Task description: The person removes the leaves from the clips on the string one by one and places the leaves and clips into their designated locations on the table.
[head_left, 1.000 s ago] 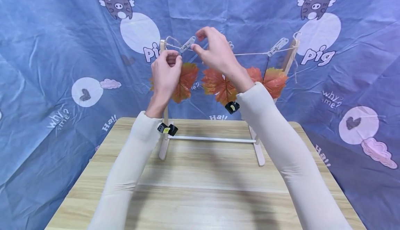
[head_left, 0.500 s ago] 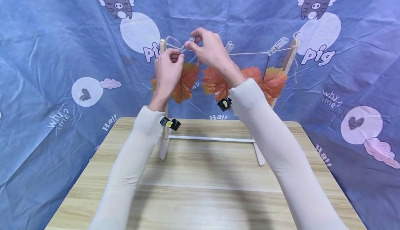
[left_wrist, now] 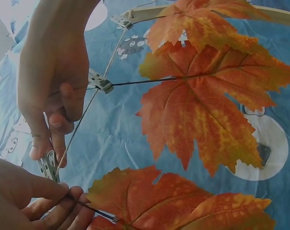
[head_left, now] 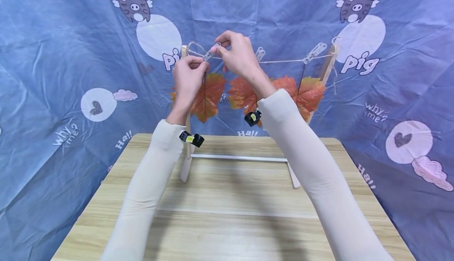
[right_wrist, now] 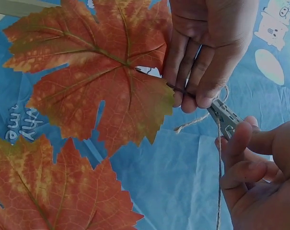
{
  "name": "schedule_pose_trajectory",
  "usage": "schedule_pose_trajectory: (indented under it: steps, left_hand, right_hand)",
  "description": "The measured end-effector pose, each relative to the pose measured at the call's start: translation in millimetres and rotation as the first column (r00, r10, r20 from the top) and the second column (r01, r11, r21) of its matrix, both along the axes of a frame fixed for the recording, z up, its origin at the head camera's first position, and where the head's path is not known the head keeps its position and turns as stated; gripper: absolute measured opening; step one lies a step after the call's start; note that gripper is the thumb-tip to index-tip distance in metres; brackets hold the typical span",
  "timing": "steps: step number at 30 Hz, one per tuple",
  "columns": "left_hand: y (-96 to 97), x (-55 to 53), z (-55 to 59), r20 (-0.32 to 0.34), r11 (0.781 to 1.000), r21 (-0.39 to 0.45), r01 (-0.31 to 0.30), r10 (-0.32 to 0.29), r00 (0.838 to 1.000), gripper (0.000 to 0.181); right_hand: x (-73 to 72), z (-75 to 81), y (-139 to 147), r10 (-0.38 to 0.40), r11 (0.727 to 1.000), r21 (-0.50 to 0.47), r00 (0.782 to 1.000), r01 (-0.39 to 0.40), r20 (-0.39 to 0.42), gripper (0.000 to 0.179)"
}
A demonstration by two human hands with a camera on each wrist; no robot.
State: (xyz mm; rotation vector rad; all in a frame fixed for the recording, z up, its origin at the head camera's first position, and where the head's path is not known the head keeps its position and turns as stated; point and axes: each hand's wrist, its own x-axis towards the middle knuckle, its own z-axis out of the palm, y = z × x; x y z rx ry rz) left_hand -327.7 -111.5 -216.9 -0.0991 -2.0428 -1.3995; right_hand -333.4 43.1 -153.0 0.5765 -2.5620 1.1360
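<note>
My left hand (head_left: 188,79) pinches the thin dark stem (left_wrist: 92,207) of an orange-red maple leaf (head_left: 210,99) at the left end of the string. Just above those fingertips, my right hand (head_left: 239,54) pinches a pale grey clothespin (right_wrist: 225,117) between thumb and finger. The clothespin sits tilted at the twine (right_wrist: 219,177), its nose right at the left fingertips and the stem. Two more clothespins, one in the middle (head_left: 260,53) and one at the right (head_left: 315,53), hold leaf stems on the line. Their leaves, a middle leaf (head_left: 242,93) and a right leaf (head_left: 306,97), hang below.
The twine runs between a left wooden post (head_left: 185,52) and a right wooden post (head_left: 330,64). A white rod (head_left: 239,158) joins the stand low down. The stand is on a wood-grain table (head_left: 227,229), before a blue printed cloth (head_left: 71,56).
My right hand has moved slightly left and its thumb and finger have closed on the clothespin's upper end. My left hand has risen slightly toward the clothespin; the left leaf now hangs slightly lower.
</note>
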Motion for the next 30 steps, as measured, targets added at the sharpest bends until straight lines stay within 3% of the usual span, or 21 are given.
schedule_pose_trajectory:
  steps: [8, 19, 30]
  left_hand:
    - [-1.6, 1.0, 1.0, 0.005, 1.0, 0.017, 0.022, -0.022, 1.0, 0.014]
    - [-2.2, 1.8, -0.5, -0.048, 0.989, 0.104, 0.103, -0.098, 0.994, 0.014]
    - [-5.0, 6.5, -2.3, -0.072, 0.973, 0.162, 0.164, -0.154, 0.985, 0.012]
  right_hand:
    - [1.3, 2.2, -0.8, -0.023, 0.999, -0.04, 0.999, 0.022, -0.026, 0.03]
    - [2.7, 6.4, 4.8, -0.08, 0.988, -0.141, 0.993, 0.068, -0.083, 0.022]
    - [4.6, 6.9, 14.6, -0.082, 0.982, -0.173, 0.994, 0.069, -0.069, 0.023]
